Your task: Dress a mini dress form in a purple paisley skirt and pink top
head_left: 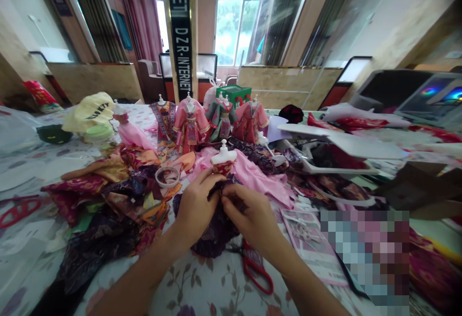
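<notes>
Where windows (233, 32) back the room: floral tablecloth (159, 289) is strewn with fabrics (97, 244).
Left hand (198, 203) (half curled): upright central mannequin (224, 155) is clasped.
Right hand (250, 210) (nearly closed): dark skirt (216, 236) is pinched.

Scissors (252, 262), dark fabric (97, 244) on floral tablecloth (212, 284)

Room o/ near tablecloth (216, 287), scissors (252, 257) in way nr R hand (249, 210)
</notes>
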`<action>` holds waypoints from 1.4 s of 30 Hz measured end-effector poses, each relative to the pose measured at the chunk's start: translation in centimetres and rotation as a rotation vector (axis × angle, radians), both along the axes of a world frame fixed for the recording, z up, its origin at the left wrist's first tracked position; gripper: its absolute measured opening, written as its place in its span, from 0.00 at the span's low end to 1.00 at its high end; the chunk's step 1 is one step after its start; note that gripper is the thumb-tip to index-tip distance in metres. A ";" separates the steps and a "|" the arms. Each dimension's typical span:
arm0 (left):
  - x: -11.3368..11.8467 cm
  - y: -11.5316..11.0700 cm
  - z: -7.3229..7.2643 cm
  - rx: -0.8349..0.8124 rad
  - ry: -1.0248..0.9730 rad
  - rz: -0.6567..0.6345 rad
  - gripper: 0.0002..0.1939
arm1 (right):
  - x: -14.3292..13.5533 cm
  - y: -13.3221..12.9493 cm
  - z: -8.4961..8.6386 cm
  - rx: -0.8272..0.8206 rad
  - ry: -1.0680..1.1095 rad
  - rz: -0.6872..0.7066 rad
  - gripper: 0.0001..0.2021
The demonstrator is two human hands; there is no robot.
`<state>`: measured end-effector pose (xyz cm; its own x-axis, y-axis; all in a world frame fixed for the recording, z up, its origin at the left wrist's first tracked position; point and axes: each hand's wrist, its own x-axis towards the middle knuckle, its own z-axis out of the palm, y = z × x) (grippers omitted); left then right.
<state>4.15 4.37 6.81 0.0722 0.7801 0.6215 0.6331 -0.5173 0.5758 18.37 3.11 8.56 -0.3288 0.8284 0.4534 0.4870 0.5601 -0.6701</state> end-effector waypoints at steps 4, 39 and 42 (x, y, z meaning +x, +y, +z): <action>-0.4 0.4 -0.1 0.040 0.032 -0.057 0.17 | 0.3 0.3 0.3 0.025 0.065 0.020 0.05; -1.8 0.4 1.2 -0.201 0.027 -0.194 0.17 | 0.9 0.6 0.1 0.027 -0.022 0.078 0.15; -2.1 0.9 1.0 -0.210 -0.006 -0.212 0.16 | 1.9 1.8 0.1 0.044 0.173 -0.058 0.09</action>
<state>2.07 5.25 7.78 0.2441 0.8596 0.4489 0.5204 -0.5067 0.6874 20.23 4.87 8.70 -0.1950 0.8221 0.5350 0.3992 0.5647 -0.7223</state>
